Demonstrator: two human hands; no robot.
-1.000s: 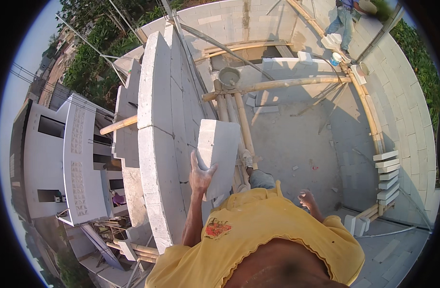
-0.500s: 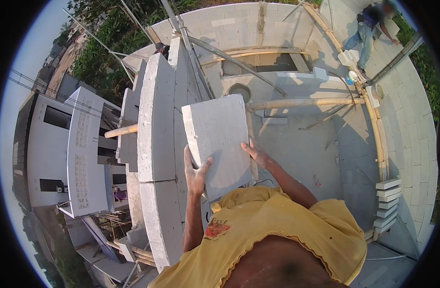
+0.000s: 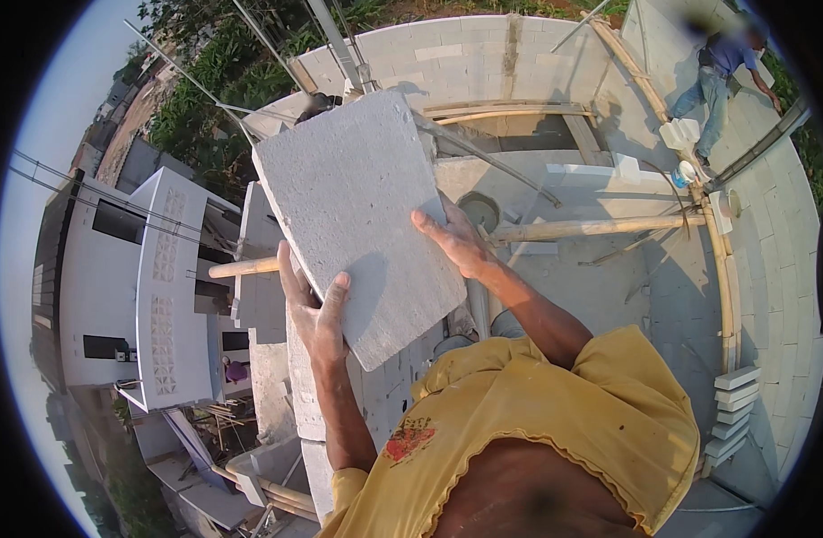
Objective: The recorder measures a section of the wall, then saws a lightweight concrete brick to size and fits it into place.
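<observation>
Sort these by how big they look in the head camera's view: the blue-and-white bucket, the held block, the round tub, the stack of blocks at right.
1. Held block, by far, though it is also nearest the camera
2. Stack of blocks
3. Round tub
4. Blue-and-white bucket

Bright daylight fills the scene, with warm light coming from the left. The broad face of the block [image 3: 357,215] looks soft grey, marked by a shadow beside the thumb of the left hand [image 3: 320,327]. To the right, the floor [image 3: 591,296] lies largely in cool shade, with sunlit patches farther off. The sky [image 3: 61,117] at left is pale and hazy. Lens distortion bows the far wall [image 3: 461,63] and bends the white house [image 3: 171,296] at left; black fills the corners. A dark blurred smudge shows at far right, beside the co-worker [image 3: 713,100].
</observation>
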